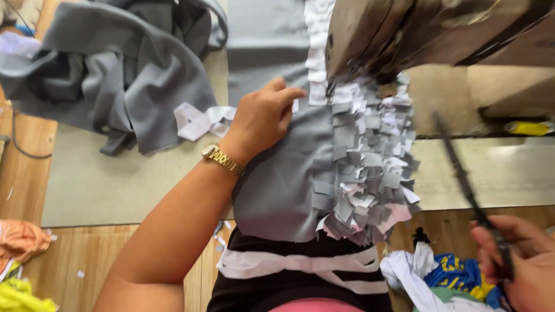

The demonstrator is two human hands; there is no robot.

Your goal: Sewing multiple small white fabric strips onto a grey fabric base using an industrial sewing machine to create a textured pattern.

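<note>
My left hand (263, 115) lies flat on a grey fabric piece (277, 185) spread on the sewing table, its fingertips close to the machine's needle area. A gold watch (222, 159) is on that wrist. Along the fabric's right side runs a thick row of small grey and white fabric tags (367, 162), and a white strip (317, 52) leads away under the sewing machine (416, 34). My right hand (523, 263), at the lower right, grips dark scissors (465, 179) whose blurred blades point up toward the tags.
A heap of grey cloth (121, 63) lies at the table's upper left, with white strip pieces (199, 121) beside it. White strips (289, 263) rest on my lap. Coloured cloth scraps (451, 277) lie at the lower right, orange and yellow ones (17, 260) at the lower left.
</note>
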